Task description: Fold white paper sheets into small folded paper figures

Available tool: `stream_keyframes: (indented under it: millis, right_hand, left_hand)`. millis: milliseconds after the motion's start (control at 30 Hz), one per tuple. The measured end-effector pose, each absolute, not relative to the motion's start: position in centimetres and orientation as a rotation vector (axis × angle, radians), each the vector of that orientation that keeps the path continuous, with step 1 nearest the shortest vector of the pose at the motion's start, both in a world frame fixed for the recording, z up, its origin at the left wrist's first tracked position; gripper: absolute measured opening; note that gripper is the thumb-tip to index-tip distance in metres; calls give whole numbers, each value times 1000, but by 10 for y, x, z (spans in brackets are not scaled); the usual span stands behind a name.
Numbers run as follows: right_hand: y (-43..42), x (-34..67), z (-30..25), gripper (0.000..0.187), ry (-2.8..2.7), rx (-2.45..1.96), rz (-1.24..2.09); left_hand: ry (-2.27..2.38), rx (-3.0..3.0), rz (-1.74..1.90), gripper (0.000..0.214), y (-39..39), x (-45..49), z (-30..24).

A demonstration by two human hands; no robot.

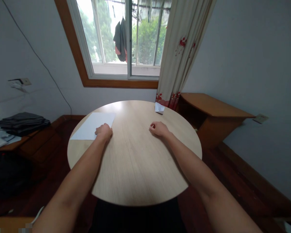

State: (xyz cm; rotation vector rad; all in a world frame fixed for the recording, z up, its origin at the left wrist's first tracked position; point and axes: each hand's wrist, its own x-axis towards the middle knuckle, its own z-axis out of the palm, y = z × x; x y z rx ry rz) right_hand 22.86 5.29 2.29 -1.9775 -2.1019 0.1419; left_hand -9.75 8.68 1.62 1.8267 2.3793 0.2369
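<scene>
A sheet of white paper point(92, 124) lies flat on the left part of a round, light wooden table point(135, 161). Over its lower right edge rests my left hand point(103, 131), fingers curled down; a small dark spot shows at the fingertips, and whether it is an object or shadow I cannot make out. On the right half of the table sits my right hand point(159, 128), loosely closed, with a gap between thumb and fingers and nothing visible inside. Beyond it, near the far edge, stands a small folded white paper piece point(159, 108).
A brown wooden desk point(215, 106) stands to the right of the table, beside a flowered curtain point(181, 48). Behind is a window point(128, 38). Dark folded cloth point(23, 123) lies on a low wooden cabinet point(36, 142) at left, with a black bag point(9, 174) below.
</scene>
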Motion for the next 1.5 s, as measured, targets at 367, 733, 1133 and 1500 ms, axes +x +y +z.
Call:
stream_keyframes:
  millis: [367,733,1133,1500]
  right_hand:
    - [42,222,2,28,-2078,-1851,189]
    - [44,227,-2,28,-2083,-1766,251]
    - [45,229,-3,27,-2077,-1754,265]
    - [46,231,-5,27,-2080,-1722,294]
  left_hand:
    - [2476,1980,253,41,75,-103,15]
    - [2434,1990,413,47,75,-121,10]
    - [2421,1927,525,55,80,-129,2]
    - [2450,1911,510,55,80,-128,2]
